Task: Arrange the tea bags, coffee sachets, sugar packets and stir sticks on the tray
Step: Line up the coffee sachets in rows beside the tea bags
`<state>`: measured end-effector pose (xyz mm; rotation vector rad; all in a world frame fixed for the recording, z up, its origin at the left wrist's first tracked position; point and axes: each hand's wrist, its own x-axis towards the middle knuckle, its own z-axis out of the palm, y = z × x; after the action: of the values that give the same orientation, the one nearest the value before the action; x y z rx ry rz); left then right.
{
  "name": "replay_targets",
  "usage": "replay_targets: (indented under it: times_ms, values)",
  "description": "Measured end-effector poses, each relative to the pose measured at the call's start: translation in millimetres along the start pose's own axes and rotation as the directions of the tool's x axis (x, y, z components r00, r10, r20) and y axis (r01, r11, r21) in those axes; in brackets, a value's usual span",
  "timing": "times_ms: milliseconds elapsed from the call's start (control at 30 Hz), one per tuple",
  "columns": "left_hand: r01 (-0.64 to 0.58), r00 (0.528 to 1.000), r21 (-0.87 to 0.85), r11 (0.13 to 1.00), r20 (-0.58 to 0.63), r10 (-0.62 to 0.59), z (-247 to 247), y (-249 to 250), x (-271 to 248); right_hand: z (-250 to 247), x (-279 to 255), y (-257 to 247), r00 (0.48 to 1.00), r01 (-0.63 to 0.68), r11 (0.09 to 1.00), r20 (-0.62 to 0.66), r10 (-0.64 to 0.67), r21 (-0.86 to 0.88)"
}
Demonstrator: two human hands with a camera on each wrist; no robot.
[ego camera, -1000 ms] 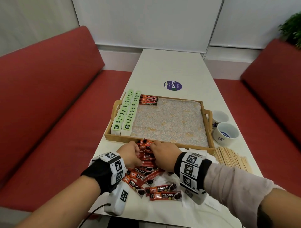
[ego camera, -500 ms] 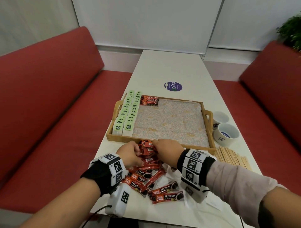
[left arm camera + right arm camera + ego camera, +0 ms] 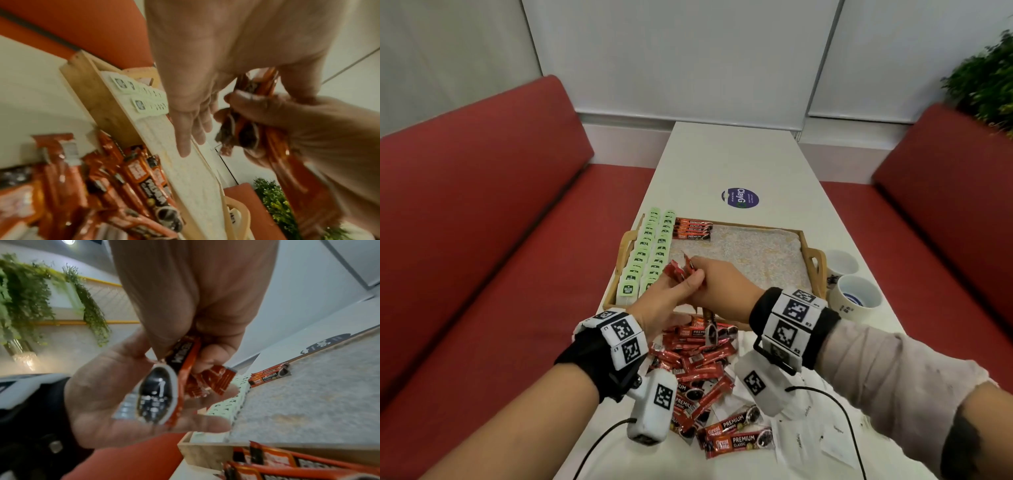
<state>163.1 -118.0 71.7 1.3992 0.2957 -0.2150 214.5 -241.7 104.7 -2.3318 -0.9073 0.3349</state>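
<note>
**White worktop between red benches, hands lifting coffee sachets over a tray**

A long white worktop point(image 3: 729, 164) runs between two red benches. A wooden tray point(image 3: 814, 255) holds two rows of green tea bags point(image 3: 650, 255) along its left side and a few coffee sachets point(image 3: 693, 229) at the far left. Above the tray, the right hand point(image 3: 726, 287) has its grip clenched around a bundle of red sachets point(image 3: 678, 272); the left hand point(image 3: 664, 301) lies open-fingered beneath it. More sachets lie in a loose pile point(image 3: 698, 363) before the tray. Two cups point(image 3: 854, 298) stand right of it.

One tray point(image 3: 815, 253), two cups point(image 3: 854, 301), two tea-bag rows point(image 3: 650, 253).
</note>
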Motion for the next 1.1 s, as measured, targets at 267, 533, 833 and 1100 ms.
replay_targets:
  times_ms: [267, 533, 833, 1100]
  values:
    - [-0.148, 0.976, -0.292, 0.945, -0.2, 0.091, 7.2, 23.6, 27.5, -5.8, 26.3, -4.6, 0.999, 0.027, 0.987, -0.041, -0.02, 0.161]
    - [-0.213, 0.922, -0.175, 0.961, -0.362, 0.139, -20.4, 36.0, 46.1, -10.8, 49.1, 7.0, 0.972, -0.104, 0.977, -0.19, 0.139, 0.184]
    - [-0.091, 0.996, 0.033, 0.995, 0.0, 0.091, -28.4, 31.3, 53.0, -14.9, 81.7, 12.6, 0.945, -0.128, 0.986, -0.289, 0.153, 0.105]
    - [-0.127, 0.983, 0.089, 0.988, -0.12, 0.137, -34.9, 44.6, 79.4, -19.0, 94.5, 17.0, 0.938, -0.097, 0.957, -0.297, 0.18, 0.275]
